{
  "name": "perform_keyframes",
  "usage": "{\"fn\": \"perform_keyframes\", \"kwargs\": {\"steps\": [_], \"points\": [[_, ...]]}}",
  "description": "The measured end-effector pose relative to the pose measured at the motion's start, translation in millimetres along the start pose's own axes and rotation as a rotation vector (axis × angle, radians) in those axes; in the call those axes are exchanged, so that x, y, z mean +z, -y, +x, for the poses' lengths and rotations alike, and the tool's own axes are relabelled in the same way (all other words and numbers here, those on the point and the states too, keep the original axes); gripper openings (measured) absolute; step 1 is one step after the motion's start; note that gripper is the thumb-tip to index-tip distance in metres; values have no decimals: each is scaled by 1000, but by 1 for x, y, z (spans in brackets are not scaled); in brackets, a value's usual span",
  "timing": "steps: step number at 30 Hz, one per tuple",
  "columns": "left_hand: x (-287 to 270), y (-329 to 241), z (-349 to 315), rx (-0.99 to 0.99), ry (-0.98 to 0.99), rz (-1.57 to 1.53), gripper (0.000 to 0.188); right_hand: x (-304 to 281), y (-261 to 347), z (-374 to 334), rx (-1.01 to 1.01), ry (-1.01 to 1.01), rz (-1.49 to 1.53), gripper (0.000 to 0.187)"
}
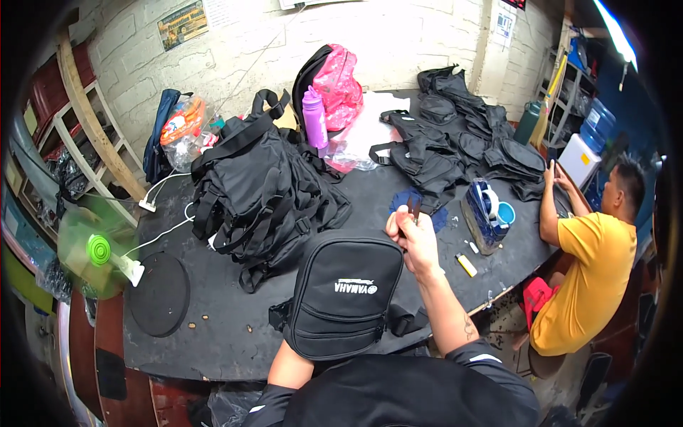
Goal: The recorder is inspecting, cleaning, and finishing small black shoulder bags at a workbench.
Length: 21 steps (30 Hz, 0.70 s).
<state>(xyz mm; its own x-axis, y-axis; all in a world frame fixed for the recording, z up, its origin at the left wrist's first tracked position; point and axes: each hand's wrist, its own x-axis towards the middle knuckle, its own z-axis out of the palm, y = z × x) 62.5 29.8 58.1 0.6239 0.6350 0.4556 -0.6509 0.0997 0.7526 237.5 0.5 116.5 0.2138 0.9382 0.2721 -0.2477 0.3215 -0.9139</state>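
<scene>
A small black sling bag (346,302) with white lettering and zipped front pockets is tilted up in front of me. My left forearm (290,366) runs in behind it; the left hand and its fingers are hidden by the bag. Just beyond the bag's upper right corner, my right hand (418,242) is closed around a small dark narrow tool (414,206), too small to name for certain. A strap (405,322) sticks out at the bag's right side.
Black backpacks (270,185) are piled at left, and more black bags (455,139) lie at the far right. A tape dispenser (485,213) and a yellow lighter (467,266) are right of my hand. A fan (99,249) spins at left. A person in yellow (590,277) sits at right.
</scene>
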Motion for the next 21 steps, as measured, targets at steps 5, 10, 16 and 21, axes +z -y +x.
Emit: {"fn": "perform_keyframes", "kwargs": {"steps": [5,10,16,21], "points": [[-13,-2,-1,13,-9,-36,54,11,15,-8,-6,110,-83,47],[-21,4,-5,0,-15,-92,54,12,42,-3,-241,250,-415,46],[-24,12,-13,-16,-14,-164,53,8,45,-1,-260,508,-646,52],[-19,24,-23,-49,-5,-236,53,-15,-12,9,160,83,-554,40]]}}
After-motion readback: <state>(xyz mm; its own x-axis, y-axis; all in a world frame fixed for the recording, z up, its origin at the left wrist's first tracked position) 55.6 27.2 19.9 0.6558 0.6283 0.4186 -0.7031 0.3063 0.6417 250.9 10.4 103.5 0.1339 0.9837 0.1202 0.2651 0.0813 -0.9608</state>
